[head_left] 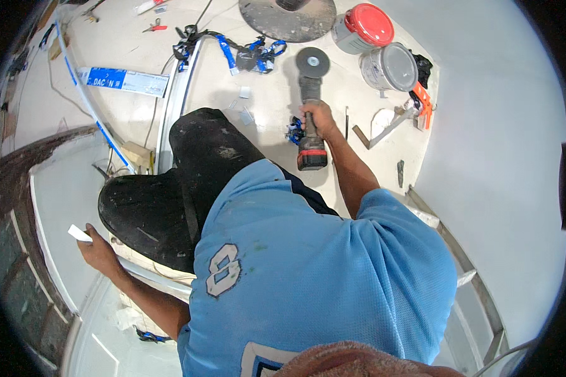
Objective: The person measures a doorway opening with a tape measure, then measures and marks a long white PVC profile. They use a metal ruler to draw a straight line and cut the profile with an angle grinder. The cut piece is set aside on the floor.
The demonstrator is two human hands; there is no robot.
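My right hand (321, 119) is wrapped round the grip of a cordless angle grinder (310, 94). Its round disc points away from me, and the black and red battery is at the near end. Whether the disc spins I cannot tell. Out to the left, my left hand (99, 250) pinches a small white strip (79, 233) between thumb and fingers. Beyond my dark-trousered knees, a long white metal profile (177, 103) lies on the floor. Small pale offcuts (246, 115) lie between it and the grinder.
Two buckets, one with a red lid (370, 24) and one with a grey lid (399, 66), stand at the far right near the wall. A metal square (383, 131) lies below them. Blue and black straps (248, 55) lie ahead; a ladder (468, 276) is at my right.
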